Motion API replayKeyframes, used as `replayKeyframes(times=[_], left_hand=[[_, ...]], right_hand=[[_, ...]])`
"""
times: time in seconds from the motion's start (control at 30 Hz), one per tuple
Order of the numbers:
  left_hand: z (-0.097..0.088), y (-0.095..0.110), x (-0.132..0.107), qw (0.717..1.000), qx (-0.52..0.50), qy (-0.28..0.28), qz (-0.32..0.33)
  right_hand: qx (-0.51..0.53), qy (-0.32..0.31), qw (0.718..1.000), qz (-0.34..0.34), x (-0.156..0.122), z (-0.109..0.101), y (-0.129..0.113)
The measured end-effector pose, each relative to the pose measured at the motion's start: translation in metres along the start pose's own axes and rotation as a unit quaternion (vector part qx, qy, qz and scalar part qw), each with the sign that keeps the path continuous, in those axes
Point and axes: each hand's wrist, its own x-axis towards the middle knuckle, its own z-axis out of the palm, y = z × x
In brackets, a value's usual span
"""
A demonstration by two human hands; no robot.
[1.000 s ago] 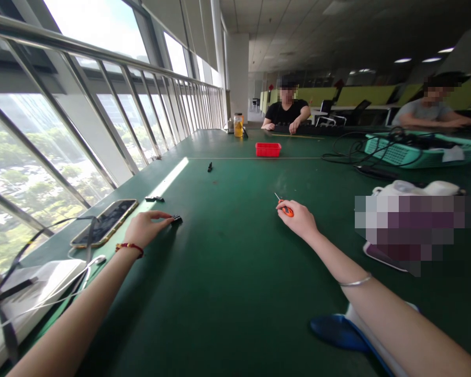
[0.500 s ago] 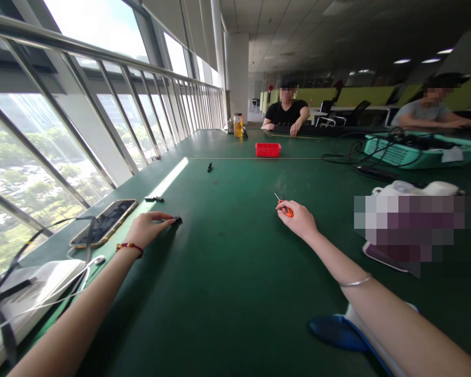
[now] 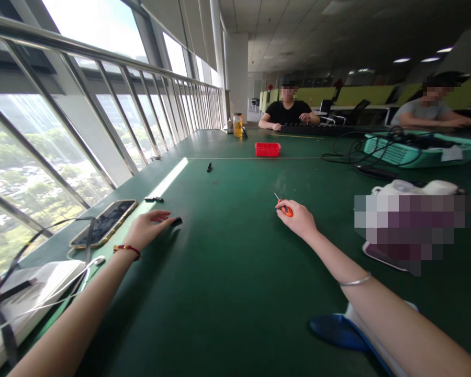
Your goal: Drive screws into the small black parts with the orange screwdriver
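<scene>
My left hand (image 3: pixel 144 230) rests at the left of the table, its fingers parted from the thumb. The thumb tip is at a small black piece (image 3: pixel 177 221), which appears to lie on the green surface. My right hand (image 3: pixel 298 219) is closed around a small screwdriver (image 3: pixel 286 211) with an orange and black handle. Its thin metal shaft points away from me, up and to the left. Two other small black parts lie farther off: one (image 3: pixel 154 199) beside the phone, another (image 3: pixel 209 167) nearer the red bin.
A phone (image 3: pixel 104 224) and white cables lie at the left edge. The red bin (image 3: pixel 267 150) and a jar (image 3: pixel 237 125) stand at the back. A teal basket (image 3: pixel 408 157) with black cables is at right. Two people sit across the table.
My left index finger has lifted off the small black piece and the fingers have parted from the thumb. My right hand keeps its place with the screwdriver.
</scene>
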Motion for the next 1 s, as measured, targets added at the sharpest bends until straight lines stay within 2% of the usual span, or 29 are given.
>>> replayKeyframes(times=[0.1,0.2,0.27,0.4,0.5,0.57,0.7,0.8,0.9,1.0], left_hand=[[0.014,0.002,0.001,0.999,0.040,-0.008,0.020],[0.033,0.021,0.002,0.998,0.032,-0.027,0.056],[0.049,0.046,0.000,0.994,0.015,-0.057,0.096],[0.091,0.110,-0.007,0.975,0.005,-0.105,0.194],[0.121,0.148,-0.014,0.959,0.008,-0.107,0.261],[0.135,0.161,-0.018,0.955,0.020,-0.083,0.285],[0.143,0.163,-0.023,0.955,0.043,-0.046,0.291],[0.142,0.158,-0.021,0.963,0.026,-0.036,0.265],[0.141,0.156,-0.017,0.971,-0.017,-0.049,0.235],[0.142,0.154,-0.012,0.971,-0.057,-0.070,0.221]], right_hand=[[0.003,0.006,1.000,-0.007,0.001,0.002,0.002],[0.011,0.020,0.999,-0.022,0.003,0.005,0.004],[0.028,0.027,0.999,-0.033,0.003,0.006,0.004],[0.065,0.037,0.996,-0.055,0.000,0.003,0.000],[0.080,0.067,0.993,-0.062,-0.003,-0.001,-0.003],[0.095,0.101,0.988,-0.063,-0.004,-0.003,-0.004],[0.124,0.156,0.977,-0.078,-0.007,-0.005,-0.007],[0.175,0.161,0.969,-0.074,-0.007,-0.011,-0.017],[0.262,0.164,0.948,-0.075,-0.001,-0.026,-0.034],[0.250,0.182,0.945,-0.109,0.012,-0.047,-0.055]])
